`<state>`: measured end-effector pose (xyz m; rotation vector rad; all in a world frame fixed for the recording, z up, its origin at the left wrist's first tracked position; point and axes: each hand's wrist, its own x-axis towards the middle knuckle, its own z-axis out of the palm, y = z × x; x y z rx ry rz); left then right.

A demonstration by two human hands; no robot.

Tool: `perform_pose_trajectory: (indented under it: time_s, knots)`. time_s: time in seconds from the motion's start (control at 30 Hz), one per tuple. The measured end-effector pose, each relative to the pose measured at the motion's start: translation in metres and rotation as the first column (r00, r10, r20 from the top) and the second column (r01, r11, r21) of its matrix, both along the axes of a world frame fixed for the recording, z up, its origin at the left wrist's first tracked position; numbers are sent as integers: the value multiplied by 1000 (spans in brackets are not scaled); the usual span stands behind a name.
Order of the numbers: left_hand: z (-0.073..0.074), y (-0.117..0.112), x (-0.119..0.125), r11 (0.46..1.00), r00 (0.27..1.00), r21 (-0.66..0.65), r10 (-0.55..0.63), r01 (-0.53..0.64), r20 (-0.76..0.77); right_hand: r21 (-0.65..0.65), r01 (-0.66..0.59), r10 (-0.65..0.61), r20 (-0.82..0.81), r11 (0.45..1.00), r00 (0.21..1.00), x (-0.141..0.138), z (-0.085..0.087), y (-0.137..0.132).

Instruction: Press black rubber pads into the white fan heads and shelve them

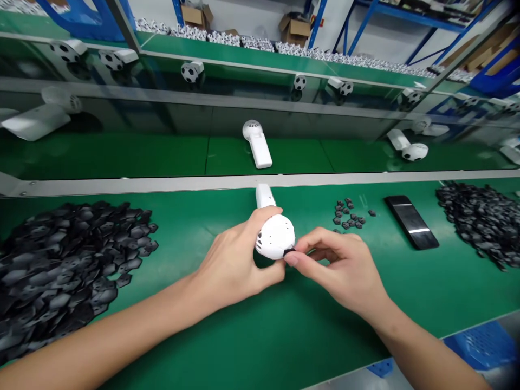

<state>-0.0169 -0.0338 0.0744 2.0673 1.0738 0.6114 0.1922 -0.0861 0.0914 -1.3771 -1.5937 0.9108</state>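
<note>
Firmly, the left hand wraps the ball-shaped head of the white fan, bracing it on the green bench between both hands, while the right hand pinches a small black piece against its shell. Just beyond the right hand, a loose cluster of pieces lies handy, a phone to its right. A left heap and a right heap flank the arms; farther off, another fan rests on the belt.

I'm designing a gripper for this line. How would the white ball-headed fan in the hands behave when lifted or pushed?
Probably rigid plastic: the white fan keeps its shape in the left hand. Its round head might roll; the flat handle likely stops it.
</note>
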Motion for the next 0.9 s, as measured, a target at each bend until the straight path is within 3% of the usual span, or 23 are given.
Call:
perform_pose_trajectory:
  time_s: [0.17, 0.3, 0.43, 0.57, 0.63, 0.67, 0.7, 0.8, 0.83, 0.9]
  knots:
    - [-4, -1, 1, 996, 998, -83, -37, 41, 47, 78, 28, -36, 97, 997, 995, -1, -9, -2]
    - [-11, -4, 3, 997, 994, -65, 39, -33, 98, 141, -18, -9, 191, 990, 981, 2, -14, -3]
    - [-15, -5, 4, 998, 989, -41, 50, -44, 138, 207, -49, 15, 160, 977, 987, 1, -20, 2]
    - [-17, 0, 0, 1000, 993, 5, -11, 10, 116, 154, -242, 213, 185, 958, 959, 10, -19, 14]
    - [-20, 3, -3, 999, 990, 30, -23, 19, 138, 92, -366, 337, 235, 926, 912, 29, -12, 22]
    - [-21, 4, -4, 999, 987, 37, -17, 11, 162, 76, -368, 337, 265, 927, 903, 42, -8, 26]
    - [-22, 5, -6, 999, 982, 42, -7, -1, 190, 76, -319, 283, 302, 945, 910, 57, -3, 29]
    - [-24, 8, -9, 999, 966, 34, 18, -27, 258, 139, 63, -115, 400, 988, 909, 106, 6, 38]
    - [-23, 9, -10, 999, 962, 29, 28, -37, 271, 131, 147, -190, 442, 980, 877, 121, 6, 40]
    - [-22, 11, -12, 998, 955, 19, 59, -67, 292, 49, 199, -193, 539, 979, 820, 142, 4, 44]
